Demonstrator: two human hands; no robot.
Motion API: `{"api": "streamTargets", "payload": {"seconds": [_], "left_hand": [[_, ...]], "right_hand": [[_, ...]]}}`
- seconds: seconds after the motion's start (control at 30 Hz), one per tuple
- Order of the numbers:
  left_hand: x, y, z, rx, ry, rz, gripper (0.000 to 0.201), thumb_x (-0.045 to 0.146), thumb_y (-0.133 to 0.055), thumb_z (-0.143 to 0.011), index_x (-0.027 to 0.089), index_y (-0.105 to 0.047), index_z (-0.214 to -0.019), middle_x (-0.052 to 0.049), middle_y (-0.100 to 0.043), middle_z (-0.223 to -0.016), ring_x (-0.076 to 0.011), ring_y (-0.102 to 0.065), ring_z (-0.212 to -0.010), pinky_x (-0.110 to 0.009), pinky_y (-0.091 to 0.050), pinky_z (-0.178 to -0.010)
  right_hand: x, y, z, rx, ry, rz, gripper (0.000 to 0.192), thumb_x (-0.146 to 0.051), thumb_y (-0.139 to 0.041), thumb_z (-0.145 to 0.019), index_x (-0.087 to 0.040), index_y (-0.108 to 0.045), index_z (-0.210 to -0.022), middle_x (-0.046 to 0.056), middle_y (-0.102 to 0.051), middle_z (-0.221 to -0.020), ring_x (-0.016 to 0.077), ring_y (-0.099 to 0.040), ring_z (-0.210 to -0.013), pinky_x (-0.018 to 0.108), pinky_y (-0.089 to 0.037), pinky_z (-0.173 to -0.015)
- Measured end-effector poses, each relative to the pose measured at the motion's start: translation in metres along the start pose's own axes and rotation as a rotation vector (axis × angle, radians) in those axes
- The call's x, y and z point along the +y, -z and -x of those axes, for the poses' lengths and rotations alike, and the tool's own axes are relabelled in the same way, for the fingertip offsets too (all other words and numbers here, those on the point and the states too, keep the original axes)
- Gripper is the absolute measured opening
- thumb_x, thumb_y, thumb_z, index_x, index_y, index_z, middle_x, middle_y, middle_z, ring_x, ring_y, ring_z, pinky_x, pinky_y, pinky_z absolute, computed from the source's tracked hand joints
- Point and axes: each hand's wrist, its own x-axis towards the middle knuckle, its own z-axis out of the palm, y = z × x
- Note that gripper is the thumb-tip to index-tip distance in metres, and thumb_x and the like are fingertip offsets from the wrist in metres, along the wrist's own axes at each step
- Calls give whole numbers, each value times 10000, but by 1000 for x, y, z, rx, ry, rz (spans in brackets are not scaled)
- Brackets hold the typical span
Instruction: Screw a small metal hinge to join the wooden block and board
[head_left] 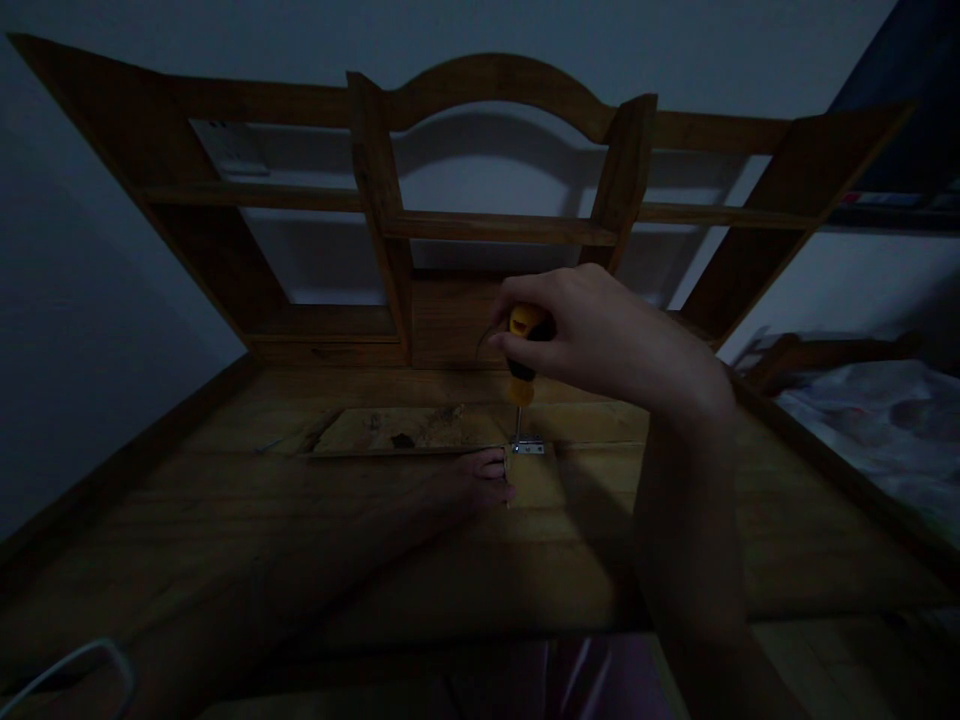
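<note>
My right hand [577,325] is wrapped round the handle of a yellow and black screwdriver [523,385], which stands upright. The tip meets the left end of a small metal hinge [529,448] on the wooden desktop. Just left of the hinge, my left hand [486,476] lies low, its fingers curled against the edge of a small wooden piece [531,478]. The dim light hides part of the left fingers. Beside them lies a rough, stained strip of wood [405,428] with a dark spot in it.
At the back of the desktop [337,520] rises a wooden shelf unit [499,228] with an arched top. A white socket strip [229,147] shows behind its left side. A pale loop of cable [82,650] is at lower left, and a whitish plastic-like heap [877,430] at right.
</note>
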Motion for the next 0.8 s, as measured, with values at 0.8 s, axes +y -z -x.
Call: {"api": "streamTargets", "payload": {"seconds": [0.8], "left_hand": [[-1,1,-3,-17,-13,41,513,139,-832,-705,161,-676,-1194,-134,-727,-1232,-292,-698,-1112,-409,-497,-1020]], "right_hand": [[2,14,6,-24,63,-48,170,-325,-627,-962,-249,-769,-1013,13,-756,-1001,192,-677,-938,296,-443,-797]]}}
